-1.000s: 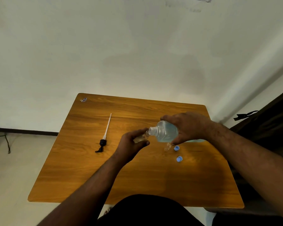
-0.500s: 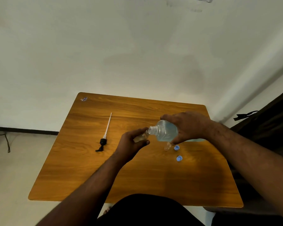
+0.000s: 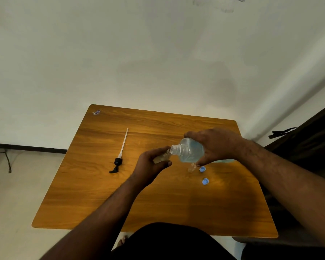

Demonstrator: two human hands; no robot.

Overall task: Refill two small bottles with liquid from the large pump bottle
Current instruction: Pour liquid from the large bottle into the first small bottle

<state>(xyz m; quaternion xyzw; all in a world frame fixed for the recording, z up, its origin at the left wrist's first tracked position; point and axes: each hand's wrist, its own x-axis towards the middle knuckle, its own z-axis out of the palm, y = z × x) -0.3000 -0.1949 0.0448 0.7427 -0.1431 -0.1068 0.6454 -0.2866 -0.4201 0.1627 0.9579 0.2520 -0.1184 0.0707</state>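
Note:
My right hand (image 3: 218, 145) grips the large clear bottle (image 3: 189, 152) of pale blue liquid, tipped on its side with its open threaded neck pointing left. My left hand (image 3: 150, 164) holds a small clear bottle (image 3: 162, 156) tilted up so its mouth meets the large bottle's neck. A second small clear bottle (image 3: 192, 167) lies on the wooden table (image 3: 158, 203) just below my right hand. Two small blue caps (image 3: 202, 169) (image 3: 205, 181) lie beside it. The black pump head with its long white tube (image 3: 121, 152) lies on the table to the left.
A small sticker (image 3: 96, 112) sits at the table's far left corner. The table stands against a white wall. A dark piece of furniture (image 3: 311, 139) is to the right, and a cable (image 3: 8, 162) hangs near the floor at the left.

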